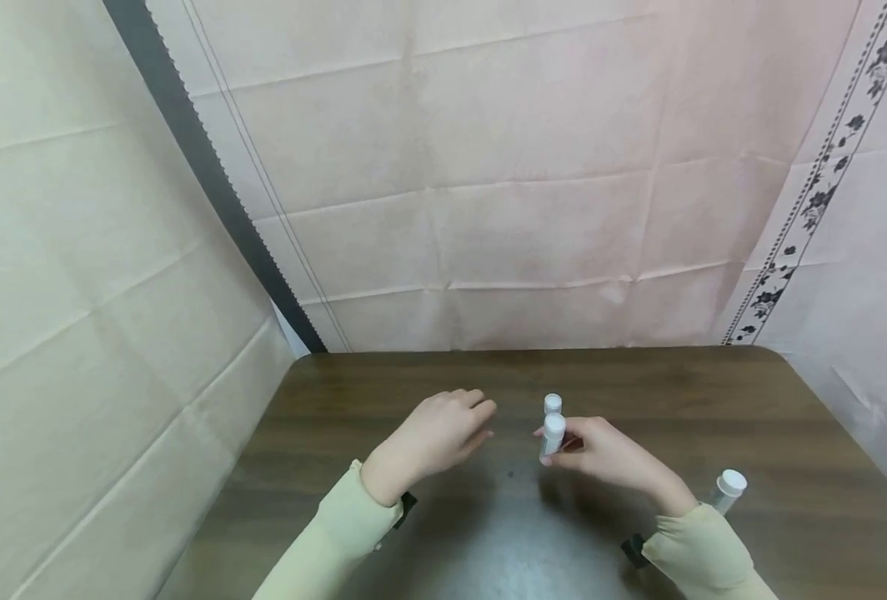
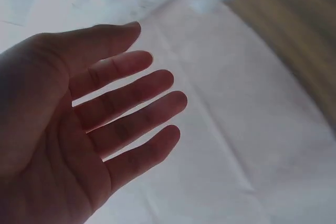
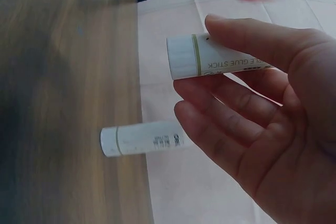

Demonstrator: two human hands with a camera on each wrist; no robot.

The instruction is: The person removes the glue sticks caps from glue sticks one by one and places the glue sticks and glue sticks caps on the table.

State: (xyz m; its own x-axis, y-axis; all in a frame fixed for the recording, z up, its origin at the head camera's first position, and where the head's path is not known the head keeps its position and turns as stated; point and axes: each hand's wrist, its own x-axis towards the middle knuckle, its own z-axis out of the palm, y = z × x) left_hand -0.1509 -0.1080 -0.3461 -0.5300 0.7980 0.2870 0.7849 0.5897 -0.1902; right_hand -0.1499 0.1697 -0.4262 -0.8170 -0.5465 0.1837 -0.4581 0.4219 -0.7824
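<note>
A white glue stick (image 1: 553,433) with a gold band is in my right hand (image 1: 612,454), pinched between thumb and fingers. The right wrist view shows lettering on this held glue stick (image 3: 184,57). Just behind it, a second white glue stick (image 1: 553,404) stands on the table, partly hidden in the head view; its label (image 3: 168,140) is blurred in the right wrist view. My left hand (image 1: 436,429) hovers to the left of both, holding nothing, its fingers (image 2: 131,121) spread and slightly bent. Beside my right wrist is a third white-capped stick (image 1: 730,485), its lower part hidden by the sleeve.
The dark brown wooden table (image 1: 383,375) has rounded far corners. Creased pale cloth (image 1: 533,233) hangs behind it, with more cloth at both sides. A black strip (image 1: 218,175) runs down the left, and a flower-patterned border (image 1: 819,196) runs down the right.
</note>
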